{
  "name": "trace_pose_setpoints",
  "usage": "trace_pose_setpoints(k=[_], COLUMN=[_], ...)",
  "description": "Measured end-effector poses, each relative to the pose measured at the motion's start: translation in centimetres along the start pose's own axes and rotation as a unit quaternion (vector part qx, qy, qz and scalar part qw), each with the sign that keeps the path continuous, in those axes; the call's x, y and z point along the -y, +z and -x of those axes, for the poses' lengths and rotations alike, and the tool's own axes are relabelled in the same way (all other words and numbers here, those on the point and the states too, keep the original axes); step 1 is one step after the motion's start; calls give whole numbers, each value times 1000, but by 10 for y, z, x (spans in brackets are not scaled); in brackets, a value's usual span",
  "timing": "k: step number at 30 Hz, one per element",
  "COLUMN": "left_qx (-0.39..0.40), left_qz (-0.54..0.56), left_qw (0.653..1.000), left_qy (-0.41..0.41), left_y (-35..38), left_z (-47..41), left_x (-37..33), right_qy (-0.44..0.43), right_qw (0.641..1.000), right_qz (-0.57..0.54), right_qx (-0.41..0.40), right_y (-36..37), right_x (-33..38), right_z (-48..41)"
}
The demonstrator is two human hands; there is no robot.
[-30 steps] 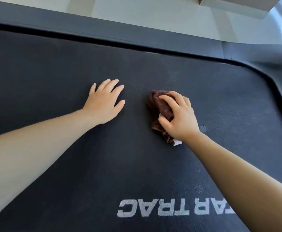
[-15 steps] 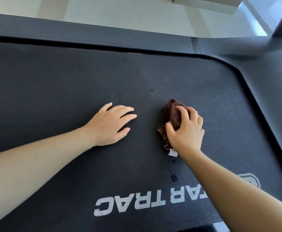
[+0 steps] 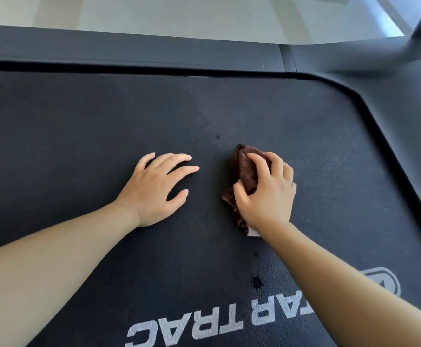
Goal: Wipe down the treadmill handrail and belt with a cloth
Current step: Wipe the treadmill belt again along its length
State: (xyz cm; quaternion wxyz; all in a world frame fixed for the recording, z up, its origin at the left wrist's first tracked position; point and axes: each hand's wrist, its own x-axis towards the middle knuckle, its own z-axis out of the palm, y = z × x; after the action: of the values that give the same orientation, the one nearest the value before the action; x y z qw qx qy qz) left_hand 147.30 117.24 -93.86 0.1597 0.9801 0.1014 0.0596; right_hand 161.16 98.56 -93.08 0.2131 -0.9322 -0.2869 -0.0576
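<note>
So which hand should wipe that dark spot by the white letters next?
Probably the right hand: it grips the brown cloth on the belt, with the dark spot near its forearm. The left hand lies flat, empty.

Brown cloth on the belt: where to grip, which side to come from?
Take the cloth at its thick bunched middle, from above, as the right hand does: it lies as a raised ridge on the belt, so a grip can close across it. The thin tail by the wrist gives little to pinch.

Matt, fine-grained rubbery belt (image 3: 79, 126) w/ brown terry-like cloth (image 3: 245, 169); smooth matt plastic side rail (image 3: 129, 50).
</note>
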Motion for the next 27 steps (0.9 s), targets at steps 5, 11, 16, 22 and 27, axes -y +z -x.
trace_pose_setpoints(k=[5, 11, 16, 22, 27], left_qx=[6, 10, 5, 13, 27], left_qz=[3, -1, -9, -21, -35], left_qw=[1000, 1000, 1000, 1000, 999], left_qy=[-7, 1, 5, 2, 10], left_y=[-1, -2, 1, -1, -3], left_z=[-1, 1, 0, -2, -1], left_x=[-1, -1, 2, 2, -2], right_qy=[-21, -29, -32, -7, -28], right_qw=[999, 999, 999, 999, 999], right_qz=[-19, -24, 1, -10, -9], right_qx=[24, 38, 27, 35, 34], right_y=[11, 5, 4, 13, 9], right_x=[11, 10, 12, 26, 24], right_z=[-46, -16, 5, -28, -13])
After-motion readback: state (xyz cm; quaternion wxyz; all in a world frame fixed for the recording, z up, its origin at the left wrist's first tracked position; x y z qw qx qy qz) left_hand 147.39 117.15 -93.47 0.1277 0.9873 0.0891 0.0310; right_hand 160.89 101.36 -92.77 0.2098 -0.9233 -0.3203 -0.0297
